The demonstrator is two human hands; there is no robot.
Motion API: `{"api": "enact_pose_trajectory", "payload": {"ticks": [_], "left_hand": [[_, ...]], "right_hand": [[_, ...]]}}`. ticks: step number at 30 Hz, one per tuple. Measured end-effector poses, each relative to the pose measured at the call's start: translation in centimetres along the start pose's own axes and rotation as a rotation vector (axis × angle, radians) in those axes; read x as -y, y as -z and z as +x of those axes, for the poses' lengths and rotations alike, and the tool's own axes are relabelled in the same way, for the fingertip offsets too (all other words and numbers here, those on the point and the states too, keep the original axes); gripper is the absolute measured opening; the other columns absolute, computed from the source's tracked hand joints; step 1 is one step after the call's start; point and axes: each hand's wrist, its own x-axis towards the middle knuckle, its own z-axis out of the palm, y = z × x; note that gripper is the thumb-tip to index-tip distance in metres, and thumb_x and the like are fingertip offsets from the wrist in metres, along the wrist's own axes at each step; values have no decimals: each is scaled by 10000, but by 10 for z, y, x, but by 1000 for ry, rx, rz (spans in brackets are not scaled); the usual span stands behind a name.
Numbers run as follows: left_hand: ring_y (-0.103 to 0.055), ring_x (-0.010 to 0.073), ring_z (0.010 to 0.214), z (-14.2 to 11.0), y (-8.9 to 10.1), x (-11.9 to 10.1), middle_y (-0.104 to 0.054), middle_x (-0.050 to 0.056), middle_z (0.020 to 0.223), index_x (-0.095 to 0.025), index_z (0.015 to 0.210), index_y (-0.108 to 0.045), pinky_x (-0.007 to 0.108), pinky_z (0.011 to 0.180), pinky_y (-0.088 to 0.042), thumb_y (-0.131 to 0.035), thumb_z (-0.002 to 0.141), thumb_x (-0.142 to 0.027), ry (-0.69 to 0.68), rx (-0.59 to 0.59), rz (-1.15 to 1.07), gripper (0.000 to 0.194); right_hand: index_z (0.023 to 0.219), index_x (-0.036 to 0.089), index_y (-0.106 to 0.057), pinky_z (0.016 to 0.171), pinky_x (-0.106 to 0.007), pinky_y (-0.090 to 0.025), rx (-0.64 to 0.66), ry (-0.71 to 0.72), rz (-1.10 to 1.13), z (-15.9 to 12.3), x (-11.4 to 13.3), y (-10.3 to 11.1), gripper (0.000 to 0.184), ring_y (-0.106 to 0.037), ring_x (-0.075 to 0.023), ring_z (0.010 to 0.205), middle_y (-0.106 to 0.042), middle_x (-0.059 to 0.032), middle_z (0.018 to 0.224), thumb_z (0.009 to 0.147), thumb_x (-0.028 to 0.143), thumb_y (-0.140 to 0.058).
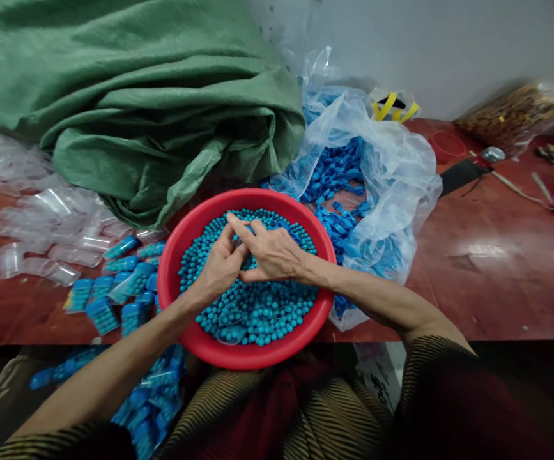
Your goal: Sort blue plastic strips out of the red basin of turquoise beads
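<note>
My left hand point(222, 262) and my right hand point(277, 252) meet above a red plastic basin point(170, 287) of small turquoise balls point(267, 326). Both hands are closed, fingertips pressed together around a small thing mostly hidden between them; what it is I cannot make out. A couple of clear plastic containers point(231, 317) lie among the balls at the basin's near side. Left of the basin are several clear containers full of turquoise balls with blue caps point(101, 313). Loose blue caps point(337, 169) spill from an open clear plastic bag point(396, 172) to the right.
A pile of clear plastic containers point(73, 223) lies at the left, below a large green tarp-like sack point(176, 102). More filled containers point(149, 402) are below the table edge. On the red tabletop point(497, 275), a dark flat blade-like thing point(463, 176) lies right of the bag.
</note>
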Motion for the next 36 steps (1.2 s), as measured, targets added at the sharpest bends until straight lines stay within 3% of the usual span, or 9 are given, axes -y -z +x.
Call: {"api": "enact_pose_trajectory", "payload": {"ticks": [4,8,16,19,23,25,29,34,36], "left_hand": [[-555,126,837,-4,-3,0,-582,10,976,-194,1100,-484,225,745,-445,-604,771,-285,-22,-16,-60,362],[-471,108,622,-6,0,0,-495,-45,692,-214,1175,-464,212,595,-399,-620,759,-265,24,-30,-26,448],[-421,105,578,-11,-5,8,-453,-47,658,-203,1240,-450,226,554,-370,-553,807,-272,36,-120,74,451],[-435,96,521,-11,-2,6,-457,-60,621,-198,1300,-376,218,498,-365,-550,812,-282,81,-83,85,525],[-433,80,402,-11,4,5,-464,-79,568,-181,1317,-319,198,385,-338,-566,804,-343,167,23,22,591],[-462,80,397,-12,5,6,-484,-73,584,-187,1317,-327,189,360,-346,-591,787,-352,166,14,27,615],[-482,90,397,-15,4,6,-504,-68,568,-206,1336,-324,190,352,-370,-597,784,-361,139,14,28,636],[-458,89,409,-15,1,2,-492,-63,577,-212,1300,-365,193,359,-330,-562,809,-373,132,25,-25,554],[-469,83,475,-11,0,1,-513,-50,643,-202,1240,-418,193,425,-367,-564,806,-357,112,-27,-56,483]], "right_hand": [[1483,174,-17,622,-352,-522,-31,25,44,-5,0,-2,949,-591,-256,866,-465,-194,1226,779,531,-545],[1475,160,17,618,-344,-529,-111,-6,124,-9,1,-4,931,-587,-248,889,-456,-188,1222,805,474,-548],[1453,80,-165,681,-423,-536,-41,-203,97,-14,14,-10,867,-600,-298,906,-481,-234,1203,803,505,-551],[1451,81,-196,763,-425,-529,26,-125,332,-13,2,0,839,-598,-279,966,-504,-216,1227,808,467,-571],[1316,181,-476,885,-357,-489,-18,-41,705,-8,-16,6,427,-602,-193,1008,-623,-92,1125,911,313,-437],[1198,201,-578,803,-317,-517,-108,-138,844,-6,-18,1,337,-637,-157,857,-664,-45,983,919,285,-409],[1130,206,-591,602,-246,-517,-168,-280,1052,-5,-15,-10,287,-607,-111,624,-640,10,784,897,303,-454],[1177,176,-547,761,-307,-508,-177,-150,758,-13,-9,-3,330,-619,-154,830,-640,-52,952,912,343,-443],[1310,140,-420,793,-380,-510,-104,-79,553,-15,-3,2,575,-600,-231,970,-572,-144,1162,834,428,-564]]}}
